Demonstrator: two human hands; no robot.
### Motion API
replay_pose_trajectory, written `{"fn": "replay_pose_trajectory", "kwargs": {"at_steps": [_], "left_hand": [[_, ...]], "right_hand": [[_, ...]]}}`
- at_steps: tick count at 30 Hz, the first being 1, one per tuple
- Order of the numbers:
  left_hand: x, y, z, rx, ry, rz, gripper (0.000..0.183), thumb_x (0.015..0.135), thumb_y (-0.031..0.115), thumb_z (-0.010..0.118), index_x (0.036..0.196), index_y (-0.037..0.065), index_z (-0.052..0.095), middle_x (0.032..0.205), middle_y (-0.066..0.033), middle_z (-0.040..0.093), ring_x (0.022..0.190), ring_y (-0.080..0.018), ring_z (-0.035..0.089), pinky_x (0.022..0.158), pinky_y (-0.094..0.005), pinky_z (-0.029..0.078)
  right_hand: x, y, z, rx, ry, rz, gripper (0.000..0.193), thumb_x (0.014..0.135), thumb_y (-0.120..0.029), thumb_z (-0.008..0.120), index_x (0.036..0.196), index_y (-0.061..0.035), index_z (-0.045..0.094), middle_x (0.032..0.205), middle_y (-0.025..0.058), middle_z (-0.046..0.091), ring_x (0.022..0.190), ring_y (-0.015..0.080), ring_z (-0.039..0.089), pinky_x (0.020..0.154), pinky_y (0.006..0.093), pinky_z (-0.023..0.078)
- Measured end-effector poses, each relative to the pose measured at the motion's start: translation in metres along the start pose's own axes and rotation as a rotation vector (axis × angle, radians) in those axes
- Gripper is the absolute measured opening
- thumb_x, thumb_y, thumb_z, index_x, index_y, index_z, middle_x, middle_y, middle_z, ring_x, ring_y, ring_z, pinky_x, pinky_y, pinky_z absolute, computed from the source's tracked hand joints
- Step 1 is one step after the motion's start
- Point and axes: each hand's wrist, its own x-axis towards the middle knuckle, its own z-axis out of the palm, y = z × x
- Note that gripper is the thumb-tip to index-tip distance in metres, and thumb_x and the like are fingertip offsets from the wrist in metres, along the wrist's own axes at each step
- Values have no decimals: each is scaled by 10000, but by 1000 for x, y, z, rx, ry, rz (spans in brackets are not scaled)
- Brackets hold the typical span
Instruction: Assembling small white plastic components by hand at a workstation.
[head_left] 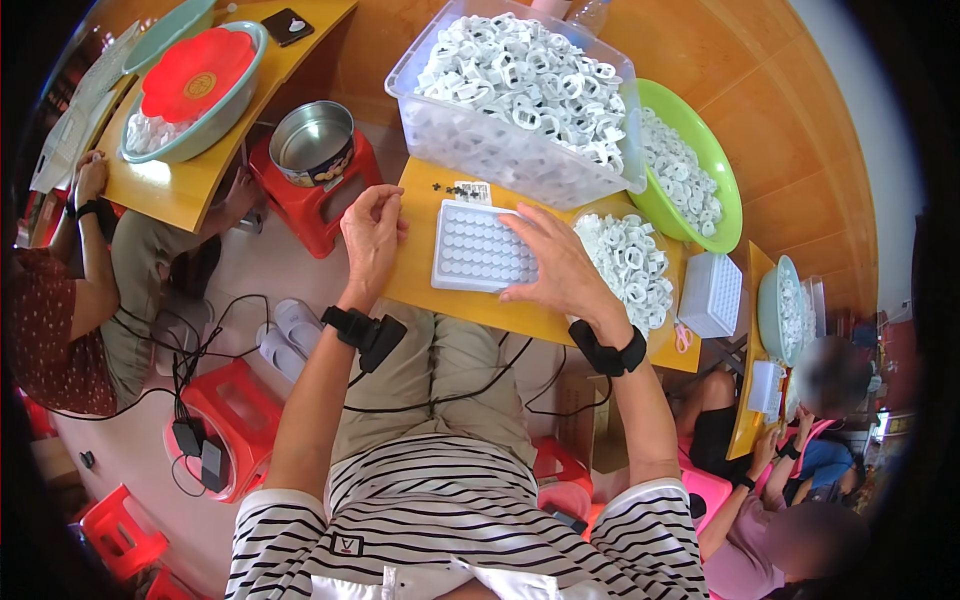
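Observation:
A white tray (485,245) with rows of small round white pieces lies on the yellow table in front of me. My right hand (557,262) rests over the tray's right end, its thumb and fingers spread apart. Left of the tray, my left hand (372,232) hovers at the table's edge with fingertips pressed together; whatever they may hold is too small to make out. Several tiny black parts (449,188) lie beyond the tray beside a printed label (473,192). On the right, a shallow clear bowl (655,350) holds white ring-shaped plastic parts (628,268).
A large clear bin (520,150) of white parts stands at the table's far side, with a green basin (728,215) beside it. Stacked white trays (712,295) and pink scissors (683,338) sit at right. A red stool (300,205) bears a metal tin (312,143). Other people work at both sides.

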Motion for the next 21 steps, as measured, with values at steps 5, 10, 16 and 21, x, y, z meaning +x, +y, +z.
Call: {"fn": "replay_pose_trajectory", "kwargs": {"at_steps": [5, 10, 16, 21], "left_hand": [[1, -2, -1, -21, 12, -14, 138, 846, 59, 529, 896, -46, 603, 704, -61, 604, 529, -91, 555, 459, -220, 448], [0, -1, -4, -19, 15, -8, 139, 845, 61, 534, 893, -50, 601, 699, -65, 602, 527, -94, 557, 470, -225, 464], [1, -7, 5, -51, 11, 41, 138, 850, 73, 546, 913, -31, 611, 698, -51, 594, 542, -85, 547, 473, -215, 448], [2, -10, -8, -42, -30, 40, 174, 872, 110, 536, 948, -32, 602, 710, -30, 577, 569, -71, 528, 507, -195, 430]], "right_hand": [[2, -7, -4, 67, -19, 6, 855, 512, -223, 814, 1268, -102, 435, 1265, 158, 399, 1158, 338, 400, 981, 406, 317], [3, -20, -14, 162, 1, 41, 808, 540, -205, 800, 1257, -98, 441, 1200, 144, 414, 1097, 326, 437, 943, 389, 356], [-14, -30, -38, 178, 214, -25, 776, 567, -213, 788, 1245, -67, 441, 1136, 164, 458, 1057, 332, 459, 913, 379, 376], [-65, -32, -63, 120, 397, 129, 752, 584, -211, 777, 1238, -51, 442, 1117, 174, 476, 1058, 329, 462, 918, 381, 371]]}}
